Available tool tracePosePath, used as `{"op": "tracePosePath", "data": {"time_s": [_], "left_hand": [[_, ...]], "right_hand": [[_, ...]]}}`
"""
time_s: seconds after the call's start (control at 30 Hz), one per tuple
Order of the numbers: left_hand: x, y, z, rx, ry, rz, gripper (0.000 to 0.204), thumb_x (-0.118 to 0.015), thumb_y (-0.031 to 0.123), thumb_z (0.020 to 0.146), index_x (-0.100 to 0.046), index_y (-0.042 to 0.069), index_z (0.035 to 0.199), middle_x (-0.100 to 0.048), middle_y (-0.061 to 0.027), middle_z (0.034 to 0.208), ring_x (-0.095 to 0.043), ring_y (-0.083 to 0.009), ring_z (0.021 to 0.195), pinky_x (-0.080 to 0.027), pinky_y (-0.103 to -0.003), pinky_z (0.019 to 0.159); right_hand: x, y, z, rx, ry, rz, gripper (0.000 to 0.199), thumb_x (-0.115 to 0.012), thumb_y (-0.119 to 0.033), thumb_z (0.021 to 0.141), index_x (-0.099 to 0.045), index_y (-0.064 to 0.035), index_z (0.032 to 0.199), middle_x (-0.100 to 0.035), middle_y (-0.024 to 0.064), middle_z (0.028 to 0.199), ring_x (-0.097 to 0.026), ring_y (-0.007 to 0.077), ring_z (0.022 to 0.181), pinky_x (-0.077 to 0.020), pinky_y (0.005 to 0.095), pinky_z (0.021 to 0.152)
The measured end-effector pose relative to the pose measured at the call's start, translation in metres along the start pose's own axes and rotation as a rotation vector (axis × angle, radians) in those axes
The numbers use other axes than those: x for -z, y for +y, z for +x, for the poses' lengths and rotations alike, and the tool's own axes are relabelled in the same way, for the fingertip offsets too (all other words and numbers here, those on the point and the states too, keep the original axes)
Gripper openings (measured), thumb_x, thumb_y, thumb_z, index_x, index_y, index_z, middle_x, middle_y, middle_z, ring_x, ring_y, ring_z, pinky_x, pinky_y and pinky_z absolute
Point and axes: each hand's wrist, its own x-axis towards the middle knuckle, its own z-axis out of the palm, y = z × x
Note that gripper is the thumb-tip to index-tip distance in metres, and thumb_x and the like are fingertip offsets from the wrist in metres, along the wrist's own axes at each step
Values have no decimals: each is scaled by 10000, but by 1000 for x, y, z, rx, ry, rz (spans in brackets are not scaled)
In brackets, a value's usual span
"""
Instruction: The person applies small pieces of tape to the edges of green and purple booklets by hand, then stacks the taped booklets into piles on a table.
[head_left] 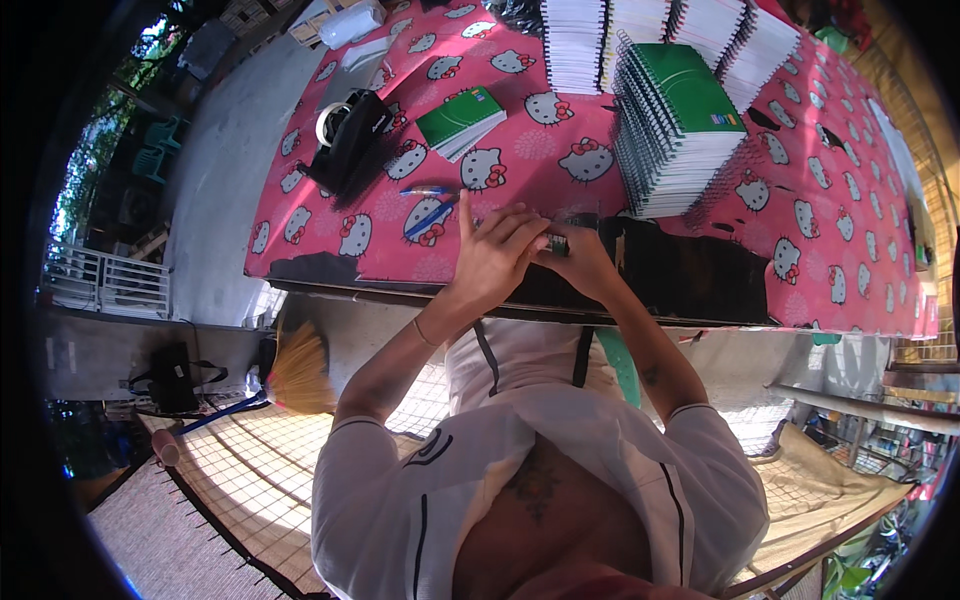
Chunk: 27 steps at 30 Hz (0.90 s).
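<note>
At the table's near edge my left hand (492,258) and my right hand (582,262) meet. The left one has its outermost finger sticking out, while its other fingers bend toward the right hand and its fingertips close in there. My right hand is closed too, its fingers curled in against the left fingertips. A small dark thing (556,244) shows between them, too hidden to name. Just beyond my left hand lie a blue pen (428,219) and a second pen (424,190). Farther off is a small green notebook (461,122).
A black tape dispenser (350,140) stands at left on the pink patterned tablecloth (530,150). A stack of green spiral notebooks (672,130) rises at right, with more spiral-bound notebooks (575,45) behind. Black torn covering (690,265) lines the near edge. A broom (300,370) is below left.
</note>
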Motion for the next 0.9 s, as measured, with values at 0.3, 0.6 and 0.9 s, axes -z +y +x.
{"op": "tracePosePath", "data": {"time_s": [0.3, 0.6, 0.9], "left_hand": [[0, -3, 5, -13, 5, -42, 158, -662, 232, 926, -699, 123, 1035, -707, -5, 970, -650, -194, 1051, -109, -660, 1154], [18, -7, 9, -40, -109, -103, 180, -657, 250, 925, -672, 84, 993, -683, -52, 920, -649, -266, 956, -289, -594, 1102], [34, 11, 17, -97, -172, -136, 249, -677, 40, 834, -639, 23, 1080, -666, -165, 960, -665, -352, 829, -547, -402, 707]], "right_hand": [[62, -16, 3, 149, -107, -51, 158, -709, -91, 848, -722, -38, 997, -705, 97, 867, -639, 187, 693, -484, 312, 637], [64, -20, 14, 374, -233, -39, 73, -709, -35, 804, -673, -15, 864, -646, 74, 796, -636, 191, 690, -486, 312, 567], [40, -22, -3, 165, 118, -412, 174, -737, -88, 756, -677, -43, 912, -661, 111, 874, -666, 259, 799, -509, 331, 645]]}}
